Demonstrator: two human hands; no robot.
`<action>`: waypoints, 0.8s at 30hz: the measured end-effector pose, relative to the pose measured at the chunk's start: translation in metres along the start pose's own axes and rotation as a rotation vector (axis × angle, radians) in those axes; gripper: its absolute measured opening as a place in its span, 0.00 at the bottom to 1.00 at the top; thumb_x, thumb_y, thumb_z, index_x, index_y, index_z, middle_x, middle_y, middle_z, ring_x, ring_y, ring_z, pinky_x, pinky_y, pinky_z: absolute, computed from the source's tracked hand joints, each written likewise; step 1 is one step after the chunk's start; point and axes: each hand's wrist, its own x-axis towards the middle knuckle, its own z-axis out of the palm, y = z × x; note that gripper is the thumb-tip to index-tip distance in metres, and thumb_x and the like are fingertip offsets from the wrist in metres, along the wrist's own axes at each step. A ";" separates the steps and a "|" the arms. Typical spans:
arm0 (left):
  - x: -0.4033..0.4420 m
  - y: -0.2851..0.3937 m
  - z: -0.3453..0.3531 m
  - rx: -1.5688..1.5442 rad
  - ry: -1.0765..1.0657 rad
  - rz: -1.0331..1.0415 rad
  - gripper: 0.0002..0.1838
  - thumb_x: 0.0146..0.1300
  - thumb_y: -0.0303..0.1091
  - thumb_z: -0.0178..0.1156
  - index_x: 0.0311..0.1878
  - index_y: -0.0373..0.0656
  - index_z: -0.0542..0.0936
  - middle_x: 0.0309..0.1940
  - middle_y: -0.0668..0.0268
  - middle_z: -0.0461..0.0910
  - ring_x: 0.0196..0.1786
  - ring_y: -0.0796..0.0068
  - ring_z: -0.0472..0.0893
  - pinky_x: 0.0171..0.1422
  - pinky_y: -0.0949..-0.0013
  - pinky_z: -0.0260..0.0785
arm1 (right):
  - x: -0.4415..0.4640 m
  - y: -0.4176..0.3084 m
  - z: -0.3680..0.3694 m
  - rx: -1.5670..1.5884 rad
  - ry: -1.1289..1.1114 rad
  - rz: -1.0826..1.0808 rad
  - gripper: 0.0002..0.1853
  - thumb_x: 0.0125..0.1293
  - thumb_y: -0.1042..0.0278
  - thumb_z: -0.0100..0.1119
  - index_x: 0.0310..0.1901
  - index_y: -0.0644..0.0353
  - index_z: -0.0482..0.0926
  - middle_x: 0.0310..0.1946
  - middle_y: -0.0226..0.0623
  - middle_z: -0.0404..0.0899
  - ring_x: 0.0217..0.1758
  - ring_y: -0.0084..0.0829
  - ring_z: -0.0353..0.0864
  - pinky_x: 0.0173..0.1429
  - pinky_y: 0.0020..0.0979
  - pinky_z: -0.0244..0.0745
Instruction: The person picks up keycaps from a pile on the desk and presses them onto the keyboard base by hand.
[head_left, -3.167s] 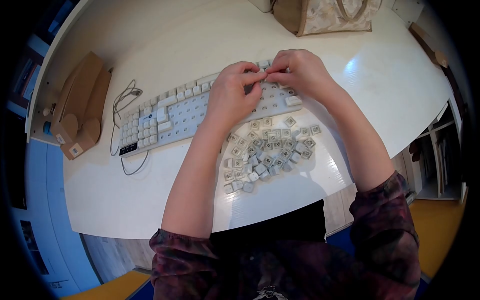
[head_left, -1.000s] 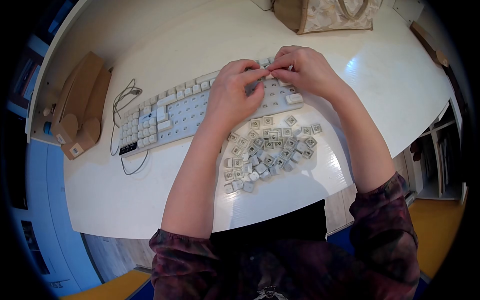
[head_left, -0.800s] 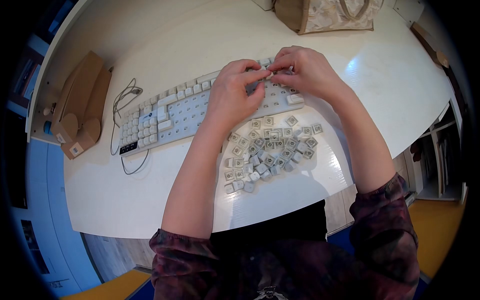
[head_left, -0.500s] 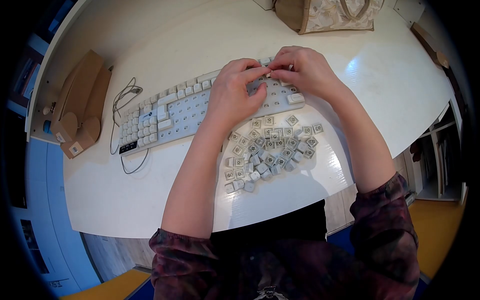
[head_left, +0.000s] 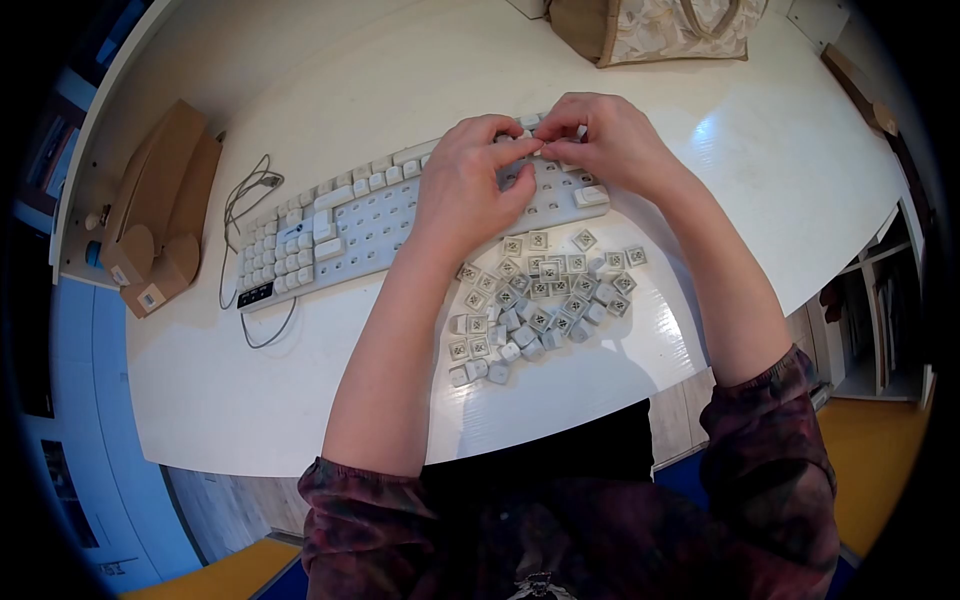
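Note:
A white keyboard (head_left: 375,235) lies slanted across the table, with many keycaps off its middle and bare switch mounts showing. Over its right half, my left hand (head_left: 470,175) has its index finger stretched out and thumb apart, the fingertip meeting the other hand's fingers. My right hand (head_left: 612,145) pinches at the upper right key rows, closed on what looks like a small white keycap (head_left: 537,153), mostly hidden by the fingers. Below the keyboard lies a pile of loose keycaps (head_left: 540,290), many upside down with their undersides showing.
The keyboard's grey cable (head_left: 235,215) loops along the left end of the keyboard. An opened brown cardboard box (head_left: 165,215) stands at the table's left edge. A beige patterned bag (head_left: 670,35) sits at the back, and shelves (head_left: 880,310) stand at the right.
Both hands stay at the same upper right spot of the keyboard. The fingertips have shifted only slightly; the loose keycaps have not moved.

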 end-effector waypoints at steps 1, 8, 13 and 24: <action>0.000 0.000 0.000 0.010 0.002 0.007 0.15 0.57 0.31 0.65 0.49 0.47 0.87 0.51 0.65 0.82 0.53 0.64 0.82 0.55 0.65 0.75 | 0.001 0.001 0.001 0.039 -0.006 0.021 0.10 0.57 0.61 0.69 0.39 0.52 0.88 0.35 0.31 0.86 0.38 0.32 0.85 0.44 0.33 0.78; 0.000 0.002 0.004 0.006 0.033 0.055 0.14 0.55 0.31 0.65 0.46 0.46 0.88 0.49 0.65 0.82 0.55 0.62 0.79 0.58 0.60 0.74 | 0.002 -0.007 -0.002 0.195 -0.055 0.148 0.08 0.56 0.74 0.70 0.38 0.62 0.87 0.31 0.31 0.82 0.35 0.23 0.79 0.42 0.27 0.75; -0.002 0.004 0.004 -0.010 0.056 0.069 0.15 0.55 0.29 0.64 0.47 0.44 0.87 0.50 0.63 0.82 0.55 0.59 0.79 0.59 0.59 0.74 | 0.003 -0.005 0.000 0.203 -0.059 0.140 0.08 0.57 0.74 0.70 0.39 0.62 0.87 0.32 0.31 0.82 0.36 0.23 0.78 0.43 0.27 0.75; -0.001 0.003 0.003 -0.052 0.047 0.060 0.15 0.55 0.28 0.64 0.47 0.44 0.87 0.50 0.61 0.81 0.54 0.59 0.79 0.59 0.59 0.74 | 0.004 0.000 0.002 0.255 -0.101 0.125 0.09 0.60 0.74 0.68 0.42 0.64 0.85 0.35 0.31 0.80 0.38 0.22 0.77 0.44 0.27 0.74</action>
